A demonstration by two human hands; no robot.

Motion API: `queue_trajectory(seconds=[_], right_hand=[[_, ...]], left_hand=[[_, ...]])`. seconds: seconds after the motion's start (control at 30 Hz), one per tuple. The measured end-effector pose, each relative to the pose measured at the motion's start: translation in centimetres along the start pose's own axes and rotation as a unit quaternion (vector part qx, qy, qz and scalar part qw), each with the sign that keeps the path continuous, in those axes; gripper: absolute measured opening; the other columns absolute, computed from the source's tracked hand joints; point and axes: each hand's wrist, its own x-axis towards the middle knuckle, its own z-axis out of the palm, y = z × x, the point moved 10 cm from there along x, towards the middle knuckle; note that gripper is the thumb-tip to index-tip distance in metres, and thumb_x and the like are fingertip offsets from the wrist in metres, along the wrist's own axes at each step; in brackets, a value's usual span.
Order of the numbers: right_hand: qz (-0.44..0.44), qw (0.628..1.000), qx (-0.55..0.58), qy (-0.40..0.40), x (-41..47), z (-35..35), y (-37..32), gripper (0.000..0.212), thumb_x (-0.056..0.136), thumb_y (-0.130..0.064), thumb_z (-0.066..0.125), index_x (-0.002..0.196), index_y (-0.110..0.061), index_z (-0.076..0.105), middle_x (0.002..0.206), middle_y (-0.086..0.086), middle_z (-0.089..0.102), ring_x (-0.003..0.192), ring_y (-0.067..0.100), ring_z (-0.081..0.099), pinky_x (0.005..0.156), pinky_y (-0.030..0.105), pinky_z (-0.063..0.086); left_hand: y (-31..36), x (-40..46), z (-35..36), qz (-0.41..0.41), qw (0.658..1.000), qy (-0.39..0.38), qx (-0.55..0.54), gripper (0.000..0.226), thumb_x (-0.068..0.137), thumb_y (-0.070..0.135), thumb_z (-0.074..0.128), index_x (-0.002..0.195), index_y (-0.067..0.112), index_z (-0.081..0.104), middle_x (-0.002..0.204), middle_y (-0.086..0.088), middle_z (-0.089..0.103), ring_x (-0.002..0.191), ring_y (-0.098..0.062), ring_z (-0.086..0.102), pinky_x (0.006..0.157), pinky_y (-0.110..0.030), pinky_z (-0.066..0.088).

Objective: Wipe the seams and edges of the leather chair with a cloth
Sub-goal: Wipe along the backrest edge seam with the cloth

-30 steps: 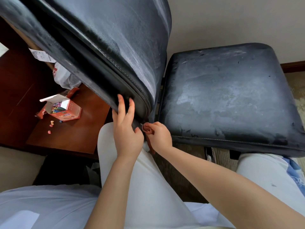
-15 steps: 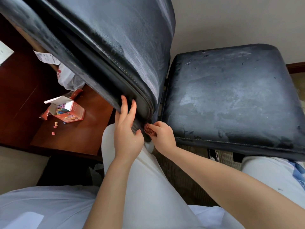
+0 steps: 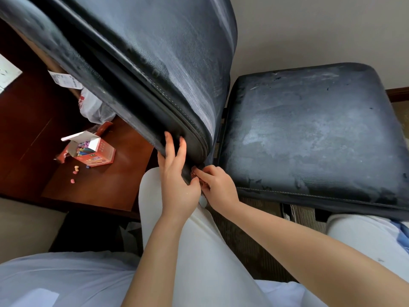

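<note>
View from above, looking down at a person's lap & both bare arms. A black leather chair fills the upper half: its backrest (image 3: 155, 69) leans across the top left, its seat cushion (image 3: 309, 134) lies at right, both w/ pale chalky smears on the leather. The left hand (image 3: 177, 185) lies flat against the backrest's lower edge, fingers straight & spread upward, thumb toward the right hand. The right hand (image 3: 218, 187) sits just beside it, fingers curled, pinching a small reddish cloth (image 3: 195, 173) against the bottom corner of the backrest, where it meets the seat. Only a bit of the cloth shows between the fingers. A stitched seam (image 3: 309, 193) runs along the seat's front edge. At left, a dark red wooden counter (image 3: 106, 187) carries an open orange box of coloured chalk (image 3: 93, 151) near its middle, w/ a few loose chalk bits (image 3: 75, 172) just in front. A white plastic bag (image 3: 93, 107) sits farther back, partly hidden by the backrest. White trousers (image 3: 199, 251) cover the person's legs.
</note>
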Motion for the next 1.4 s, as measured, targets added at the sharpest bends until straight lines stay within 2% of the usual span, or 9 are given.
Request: queue_trajectory(seconds=[0.17, 0.33, 0.47, 0.63, 0.77, 0.97, 1.13, 1.23, 1.4], right_hand=[[0.016, 0.999, -0.034, 0.012, -0.4, -0.3, 1.9, 0.043, 0.072, -0.007, 0.079, 0.113, -0.017, 0.068, 0.080, 0.004, 0.061, 0.066, 0.023, 0.056, 0.051, 0.031, 0.047], [-0.037, 0.999, -0.035, 0.019, -0.2, -0.1, 0.1, 0.041, 0.072, -0.008, 0.077, 0.111, -0.016, 0.067, 0.083, 0.005, 0.062, 0.065, 0.022, 0.054, 0.050, 0.030, 0.045], [-0.011, 0.998, -0.057, 0.003, -0.3, 0.7, 1.4, 0.044, 0.068, -0.007, 0.080, 0.109, -0.018, 0.069, 0.077, 0.003, 0.059, 0.062, 0.022, 0.052, 0.045, 0.030, 0.043], [-0.036, 0.998, -0.011, 0.045, -0.4, -0.6, -0.6, 0.032, 0.087, -0.023, 0.050, 0.114, -0.016, 0.067, 0.082, 0.004, 0.061, 0.067, 0.020, 0.051, 0.050, 0.028, 0.042], [-0.030, 0.998, -0.030, 0.043, -0.2, -0.4, 0.4, 0.039, 0.073, -0.007, 0.073, 0.111, -0.015, 0.068, 0.080, 0.005, 0.060, 0.064, 0.023, 0.053, 0.048, 0.030, 0.044], [-0.040, 0.998, -0.040, 0.002, 0.1, 0.2, 0.4, 0.035, 0.069, -0.005, 0.076, 0.102, -0.015, 0.069, 0.076, 0.006, 0.058, 0.060, 0.023, 0.052, 0.044, 0.030, 0.042], [0.023, 0.998, -0.040, -0.042, -0.8, 1.0, 2.2, 0.039, 0.081, -0.007, 0.067, 0.120, -0.015, 0.063, 0.082, 0.008, 0.056, 0.073, 0.025, 0.053, 0.053, 0.036, 0.046], [0.028, 0.999, 0.014, 0.001, -0.9, 0.3, 1.0, 0.036, 0.080, -0.005, 0.064, 0.116, -0.011, 0.064, 0.085, 0.008, 0.057, 0.073, 0.023, 0.051, 0.052, 0.031, 0.043], [0.021, 0.999, -0.028, -0.033, -0.5, 1.1, 1.4, 0.042, 0.077, -0.005, 0.071, 0.117, -0.014, 0.065, 0.080, 0.007, 0.057, 0.067, 0.024, 0.053, 0.049, 0.036, 0.047]], left_hand=[[-0.6, 0.0, -0.1, -0.021, 0.988, -0.021, -0.151, 0.096, 0.073, -0.018, 0.064, 0.135, 0.045, 0.027, 0.147, 0.034, 0.004, 0.146, -0.010, 0.002, 0.119, -0.044, 0.017], [-0.2, -0.2, -0.2, -0.021, 0.980, -0.009, -0.198, 0.090, 0.072, -0.007, 0.067, 0.130, 0.052, 0.032, 0.144, 0.039, 0.010, 0.145, -0.006, 0.007, 0.119, -0.043, 0.017], [0.0, -0.6, -0.2, -0.022, 0.972, 0.003, -0.232, 0.091, 0.075, -0.016, 0.062, 0.134, 0.045, 0.028, 0.147, 0.033, 0.015, 0.145, -0.003, 0.008, 0.120, -0.039, 0.016], [0.6, -1.5, -1.0, 0.006, 0.967, 0.071, -0.244, 0.088, 0.068, -0.011, 0.057, 0.138, 0.034, 0.030, 0.148, 0.021, 0.017, 0.143, -0.007, 0.018, 0.116, -0.046, 0.025], [0.3, -1.5, -1.0, -0.046, 0.940, 0.108, -0.321, 0.099, 0.064, -0.009, 0.057, 0.139, 0.042, 0.017, 0.147, 0.021, 0.009, 0.143, -0.010, 0.016, 0.116, -0.047, 0.023], [0.3, -0.9, 0.4, -0.077, 0.946, 0.103, -0.298, 0.109, 0.068, -0.001, 0.061, 0.150, 0.024, -0.007, 0.158, 0.008, -0.003, 0.145, -0.006, 0.002, 0.120, -0.045, 0.011], [-0.2, -1.2, 0.0, -0.097, 0.931, 0.138, -0.323, 0.110, 0.067, -0.003, 0.063, 0.150, 0.024, -0.004, 0.156, 0.011, 0.007, 0.143, -0.004, 0.011, 0.119, -0.038, 0.017], [-0.7, -1.0, -0.2, -0.101, 0.938, 0.155, -0.294, 0.107, 0.072, -0.010, 0.069, 0.150, 0.020, 0.004, 0.147, 0.016, 0.011, 0.140, -0.005, 0.019, 0.117, -0.038, 0.023], [-1.0, -0.6, -1.0, -0.111, 0.948, 0.197, -0.223, 0.103, 0.070, -0.007, 0.075, 0.149, 0.020, 0.014, 0.139, 0.011, 0.021, 0.132, -0.009, 0.031, 0.112, -0.035, 0.034]])
